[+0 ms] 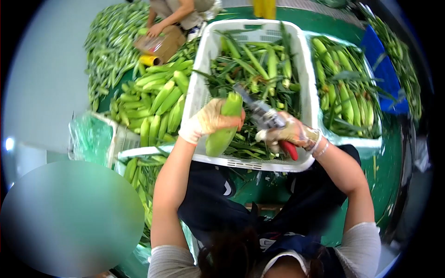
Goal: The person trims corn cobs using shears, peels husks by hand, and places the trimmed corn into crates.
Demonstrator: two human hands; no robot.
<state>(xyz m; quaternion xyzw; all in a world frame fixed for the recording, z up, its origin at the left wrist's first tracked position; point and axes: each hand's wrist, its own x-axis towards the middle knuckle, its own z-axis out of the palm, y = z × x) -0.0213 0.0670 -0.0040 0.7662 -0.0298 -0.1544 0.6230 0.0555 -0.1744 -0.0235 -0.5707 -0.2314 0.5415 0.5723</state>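
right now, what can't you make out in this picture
All in the head view:
tool: its tip is blurred, probably by motion, and its grip is partly hidden by the right hand
ear: one side is partly covered by the left hand
crate: its floor is hidden by leaves
other person: upper body cut off by the top edge
lower left: covered by a blurred oval

Corn ear over leaves in crate, corn pile left, corn bin right, box behind pile
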